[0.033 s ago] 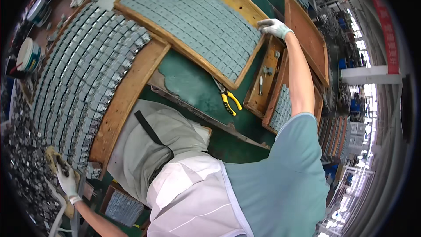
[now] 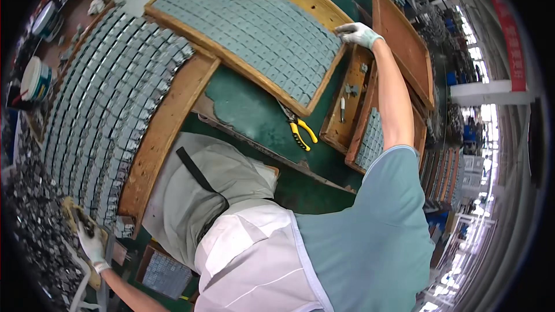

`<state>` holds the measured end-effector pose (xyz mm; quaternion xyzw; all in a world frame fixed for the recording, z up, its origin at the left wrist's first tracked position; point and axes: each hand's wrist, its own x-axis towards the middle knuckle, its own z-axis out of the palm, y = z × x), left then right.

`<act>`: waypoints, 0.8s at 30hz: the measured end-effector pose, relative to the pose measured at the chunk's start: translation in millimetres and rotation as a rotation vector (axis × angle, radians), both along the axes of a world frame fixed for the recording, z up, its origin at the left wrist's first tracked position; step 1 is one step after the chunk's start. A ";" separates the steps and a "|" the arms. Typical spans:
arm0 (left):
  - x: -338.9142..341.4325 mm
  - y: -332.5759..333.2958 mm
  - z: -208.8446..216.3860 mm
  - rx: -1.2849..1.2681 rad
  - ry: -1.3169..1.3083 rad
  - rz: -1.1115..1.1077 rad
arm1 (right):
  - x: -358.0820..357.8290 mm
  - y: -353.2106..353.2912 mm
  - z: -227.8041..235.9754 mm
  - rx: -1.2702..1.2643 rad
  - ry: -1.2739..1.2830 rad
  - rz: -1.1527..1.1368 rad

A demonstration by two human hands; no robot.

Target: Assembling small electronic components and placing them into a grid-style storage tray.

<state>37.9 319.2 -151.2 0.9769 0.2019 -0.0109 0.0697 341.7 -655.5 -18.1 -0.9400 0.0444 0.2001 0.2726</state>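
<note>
My right hand (image 2: 361, 36), in a white glove, is at the right corner of a large wooden tray (image 2: 228, 62), its fingers closed over the rim. Rows of small flat grey metal pieces (image 2: 243, 23) fill most of that tray. At the lower left my left hand (image 2: 91, 242), also gloved, reaches beside a heap of dark shiny metal parts (image 2: 34, 225). Its fingers look dark and are partly lost against a yellowish-tan thing (image 2: 70, 205), so their grip is unclear. Just above that hand, a second wooden tray (image 2: 165, 115) carries curved-looking rows of metal pieces (image 2: 110, 92).
Yellow-and-black pliers (image 2: 302, 133) lie on the green table (image 2: 243, 101). Right of them is a narrow wooden box (image 2: 334, 130) with a white pen-like item (image 2: 343, 110) inside. An empty brown tray (image 2: 402, 46) leans farther right. White buckets (image 2: 36, 78) stand at the far left.
The whole view has shifted very slightly. My left hand sits a touch lower beside the heap; my right hand keeps its place on the tray's corner.
</note>
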 end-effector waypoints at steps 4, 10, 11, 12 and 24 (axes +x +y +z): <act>-29.8 32.4 6.4 -0.346 -0.066 -0.008 | 21.2 38.5 -22.9 -0.346 -0.153 0.119; -32.7 51.7 -0.7 -0.214 -0.503 0.123 | 8.8 22.8 -28.8 -0.323 -0.190 0.152; -34.5 42.5 16.2 -0.315 -0.494 0.272 | 3.2 29.0 -24.9 -0.334 -0.198 0.145; -35.9 18.4 23.8 -1.155 -0.913 0.328 | 3.7 32.7 -24.4 -0.343 -0.221 0.098; 16.2 -57.3 77.7 -1.253 -0.836 0.146 | 56.2 56.1 -61.5 -0.680 -0.319 -0.072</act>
